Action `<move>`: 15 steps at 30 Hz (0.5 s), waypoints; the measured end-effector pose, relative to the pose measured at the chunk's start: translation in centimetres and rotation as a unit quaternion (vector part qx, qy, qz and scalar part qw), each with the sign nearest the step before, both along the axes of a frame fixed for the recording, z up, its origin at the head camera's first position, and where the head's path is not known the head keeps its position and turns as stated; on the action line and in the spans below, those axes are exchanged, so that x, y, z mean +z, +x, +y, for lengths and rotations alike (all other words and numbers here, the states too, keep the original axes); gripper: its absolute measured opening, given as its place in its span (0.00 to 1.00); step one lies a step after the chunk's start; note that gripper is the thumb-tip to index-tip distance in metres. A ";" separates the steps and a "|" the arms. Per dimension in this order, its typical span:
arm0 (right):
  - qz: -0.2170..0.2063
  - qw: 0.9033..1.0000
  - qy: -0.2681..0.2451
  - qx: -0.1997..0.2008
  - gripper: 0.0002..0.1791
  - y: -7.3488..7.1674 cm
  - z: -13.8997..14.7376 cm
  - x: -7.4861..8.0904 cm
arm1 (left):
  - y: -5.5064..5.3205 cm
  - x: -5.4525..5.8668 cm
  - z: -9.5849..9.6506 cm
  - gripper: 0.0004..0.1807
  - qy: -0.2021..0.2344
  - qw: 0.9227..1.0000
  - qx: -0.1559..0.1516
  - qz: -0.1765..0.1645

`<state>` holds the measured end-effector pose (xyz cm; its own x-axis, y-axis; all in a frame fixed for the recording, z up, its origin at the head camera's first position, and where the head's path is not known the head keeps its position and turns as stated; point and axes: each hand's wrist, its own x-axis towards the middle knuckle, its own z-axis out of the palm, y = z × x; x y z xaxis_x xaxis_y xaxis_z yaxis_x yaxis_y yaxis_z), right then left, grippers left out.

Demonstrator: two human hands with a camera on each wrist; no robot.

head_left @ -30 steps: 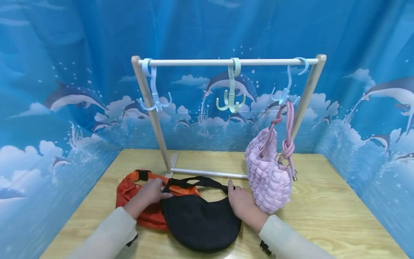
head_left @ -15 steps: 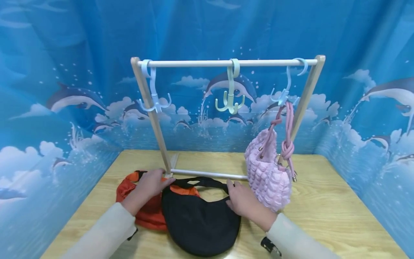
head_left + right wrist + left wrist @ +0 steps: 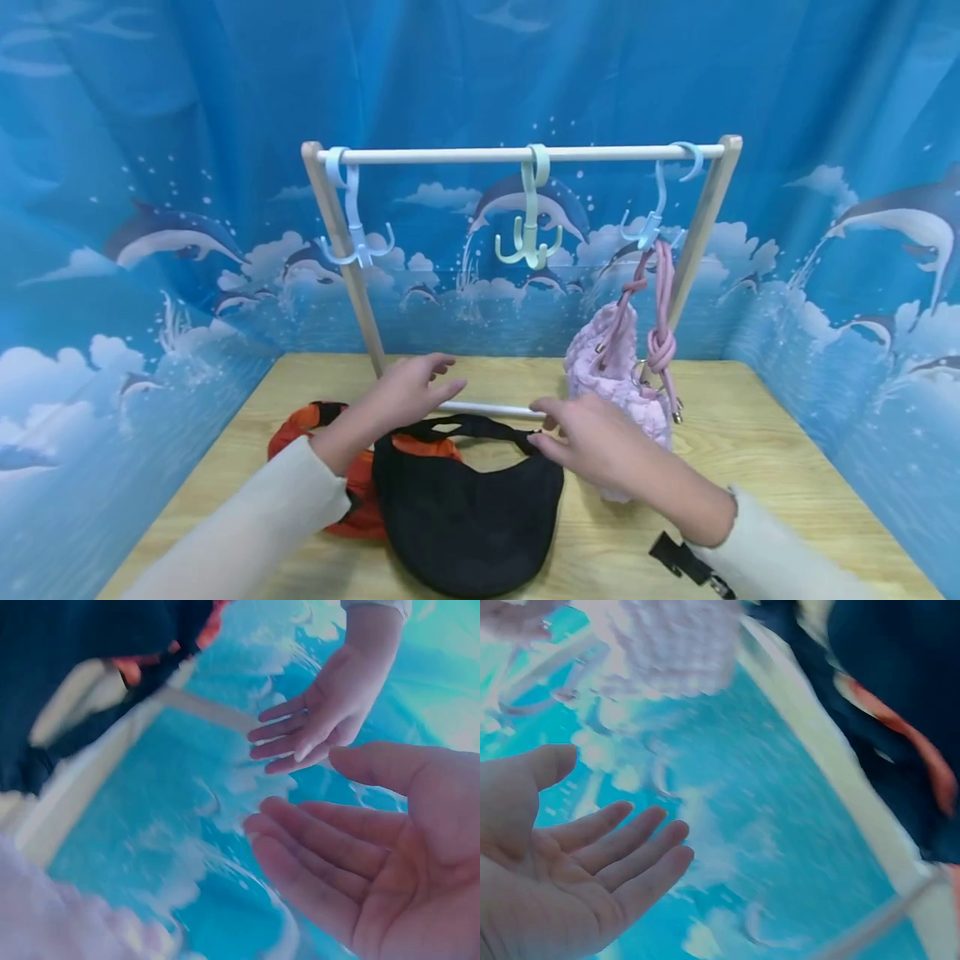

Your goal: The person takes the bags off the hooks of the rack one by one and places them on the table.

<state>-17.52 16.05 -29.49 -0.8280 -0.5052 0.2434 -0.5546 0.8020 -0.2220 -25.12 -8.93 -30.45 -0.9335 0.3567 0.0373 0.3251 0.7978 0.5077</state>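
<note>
A black crescent-shaped shoulder bag (image 3: 468, 517) lies flat on the table, its strap toward the rack. Above its left end my left hand (image 3: 401, 396) is raised, fingers relaxed and holding nothing; the left wrist view shows its bare palm (image 3: 570, 862). My right hand (image 3: 600, 437) hovers near the strap's right end, palm free in the right wrist view, where the left hand (image 3: 330, 705) also appears. Partly under the black bag is an orange-red bag (image 3: 360, 492). A pink puffy bag (image 3: 618, 383) hangs by its cords at the right, partly hidden by my right hand.
A rack with a white top bar (image 3: 442, 156) stands at the back. From it hang a blue hook (image 3: 358, 242) at left, a green hook (image 3: 530, 242) mid-bar and another blue hook (image 3: 647, 229) at right. A black buckle (image 3: 678, 557) dangles beside the right sleeve.
Both hands have let go of the black bag and lifted off it. The left hand has moved up and rightward, the right hand slightly up. The black bag stays on the table.
</note>
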 end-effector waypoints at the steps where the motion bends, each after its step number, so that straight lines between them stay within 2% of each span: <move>1: 0.009 1.000 -0.010 -0.002 0.17 0.1 0.4 0.7 | 0.3 0.6 0.7 0.29 0.006 1.000 -0.007 0.008; 5: 0.066 0.997 -0.036 -0.029 0.14 0.3 2.0 3.2 | 1.2 3.6 3.4 0.25 0.024 0.996 -0.046 0.066; 8: 0.104 0.992 -0.040 -0.051 0.12 0.3 3.0 4.3 | 1.8 6.6 5.7 0.22 0.014 0.989 -0.088 0.114; 11: 0.127 0.988 -0.039 -0.080 0.12 0.2 4.0 5.0 | 2.2 9.9 8.2 0.20 -0.002 0.979 -0.124 0.160; 15: 0.144 0.981 -0.054 -0.120 0.12 -0.1 5.4 5.2 | 1.9 13.5 11.3 0.19 -0.007 0.968 -0.130 0.214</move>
<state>-17.61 21.47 -24.29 -0.8086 -0.2621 0.5267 -0.4045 0.8978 -0.1742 -23.20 2.40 -16.90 -0.7116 0.5813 0.3946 0.6947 0.6663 0.2711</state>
